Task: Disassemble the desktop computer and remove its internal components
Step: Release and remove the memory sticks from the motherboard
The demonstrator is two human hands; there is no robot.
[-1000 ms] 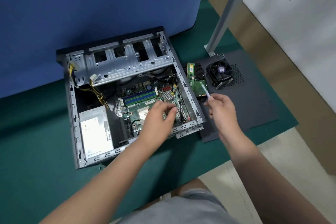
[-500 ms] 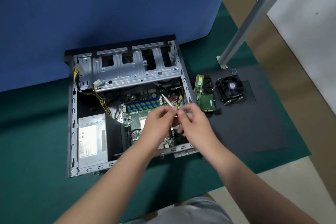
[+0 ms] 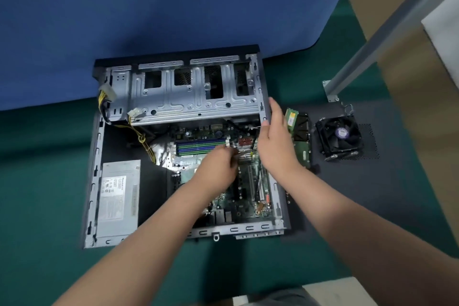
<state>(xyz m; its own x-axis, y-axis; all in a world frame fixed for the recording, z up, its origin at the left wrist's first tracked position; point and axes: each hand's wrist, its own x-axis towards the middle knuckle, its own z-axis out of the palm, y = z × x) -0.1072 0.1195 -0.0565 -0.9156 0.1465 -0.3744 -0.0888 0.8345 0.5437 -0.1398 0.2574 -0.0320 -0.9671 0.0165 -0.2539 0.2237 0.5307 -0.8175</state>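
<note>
Two hands work inside the open grey steel desktop case (image 3: 173, 97) at frame centre: the left hand (image 3: 218, 169) curls over the green motherboard (image 3: 248, 196), its grip blurred, while the right hand (image 3: 275, 141), fingers nearly straight, rests against the case's right wall. The board looks stiff but fragile, best lifted by its edges once freed.

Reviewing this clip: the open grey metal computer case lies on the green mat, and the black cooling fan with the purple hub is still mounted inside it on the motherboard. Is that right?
Not quite. The head view shows the black cooling fan with the purple hub already out, resting on the dark perforated panel to the right of the open grey metal computer case. The case does lie on the green mat.
</note>
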